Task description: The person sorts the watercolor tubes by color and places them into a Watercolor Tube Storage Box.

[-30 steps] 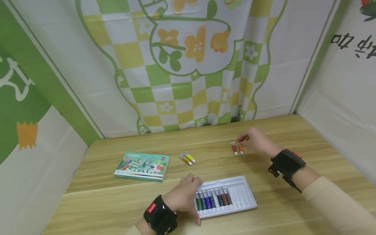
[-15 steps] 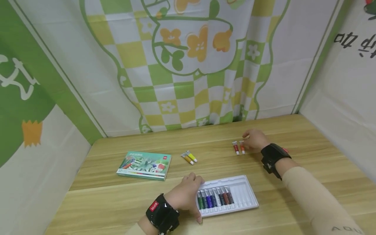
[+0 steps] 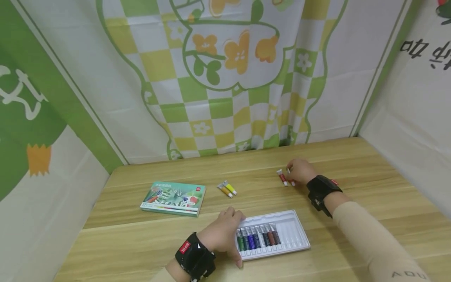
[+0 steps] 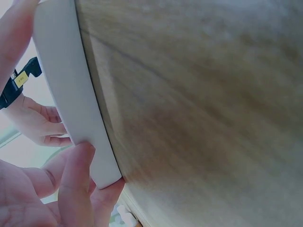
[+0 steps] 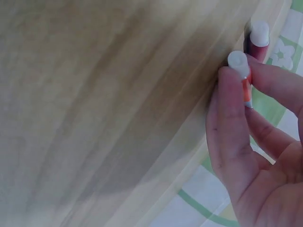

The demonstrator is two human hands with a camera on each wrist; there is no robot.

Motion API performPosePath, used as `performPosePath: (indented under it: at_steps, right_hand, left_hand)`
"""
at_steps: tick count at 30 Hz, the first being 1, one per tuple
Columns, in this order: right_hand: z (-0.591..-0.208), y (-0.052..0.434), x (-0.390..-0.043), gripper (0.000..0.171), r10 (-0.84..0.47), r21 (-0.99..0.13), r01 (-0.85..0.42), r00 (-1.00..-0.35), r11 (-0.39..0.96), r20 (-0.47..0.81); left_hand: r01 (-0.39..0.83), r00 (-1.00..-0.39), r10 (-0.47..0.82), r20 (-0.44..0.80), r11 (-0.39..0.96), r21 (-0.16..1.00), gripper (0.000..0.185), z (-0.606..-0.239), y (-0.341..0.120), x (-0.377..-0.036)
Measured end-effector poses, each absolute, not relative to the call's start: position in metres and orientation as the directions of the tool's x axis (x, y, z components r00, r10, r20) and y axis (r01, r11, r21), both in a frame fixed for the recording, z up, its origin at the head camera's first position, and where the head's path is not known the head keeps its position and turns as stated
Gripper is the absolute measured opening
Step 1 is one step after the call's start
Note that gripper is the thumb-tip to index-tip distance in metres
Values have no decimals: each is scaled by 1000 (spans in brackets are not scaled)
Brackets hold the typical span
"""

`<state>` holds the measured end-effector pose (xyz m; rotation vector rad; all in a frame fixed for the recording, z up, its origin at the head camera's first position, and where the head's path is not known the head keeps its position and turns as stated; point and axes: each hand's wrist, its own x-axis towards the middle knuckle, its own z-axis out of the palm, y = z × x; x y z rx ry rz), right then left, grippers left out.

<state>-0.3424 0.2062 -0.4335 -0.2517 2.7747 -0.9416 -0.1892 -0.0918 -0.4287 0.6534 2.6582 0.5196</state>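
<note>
My left hand (image 3: 222,231) grips the left end of a white plastic paint tray (image 3: 297,235), its thumb at the near edge and its fingers at the far edge. In the left wrist view, fingertips press the tray's white side wall (image 4: 78,99). Several paint tubes (image 3: 257,237) lie side by side in the tray, with bare slots at its right. At the back right, my right hand (image 3: 303,171) pinches an orange paint tube (image 5: 246,90) between thumb and fingers, its white cap showing. Just left of it lies a dark red paint tube (image 3: 282,178).
A yellow paint tube (image 3: 230,187) and an ochre paint tube (image 3: 224,190) lie together mid-table. To their left is a teal illustrated box (image 3: 172,199). A checkered curtain (image 3: 225,117) hangs behind the wooden table (image 3: 123,235).
My right hand first shifts right of the orange tube, then comes in over it and closes on it. The red tube tilts slightly. The left hand stays on the tray.
</note>
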Motion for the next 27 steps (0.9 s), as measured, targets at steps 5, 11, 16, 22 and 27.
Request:
performPosePath:
  at_steps: [5,11,16,22,27]
  right_hand:
    - [-435,212,-338,42,-240,-666,-89,-961,741,-138]
    - [-426,219,-320,46,-323,-808,-59,-932,587,-166]
    - [-423,214,-289,45,-414,-910,-56,-901,410,-132]
    - [-434,191,-234,41,-548,-948,-32,-822,317,-155]
    - [-440,182,-212,35,-534,-942,-60,-835,329,-133]
  left_hand:
    - [369,-829,500,-249,825,429,112,-430,-92,-189]
    - [381,-829,507,-236,821,425,113,-431,-92,-189]
    - [395,-826,515,-230,819,416,113,-432,-92,-190]
    - [387,-813,518,-265,821,420,112,-436,-95,-185]
    - [396,-817,524,-239,813,427,111,-433,-94,-189]
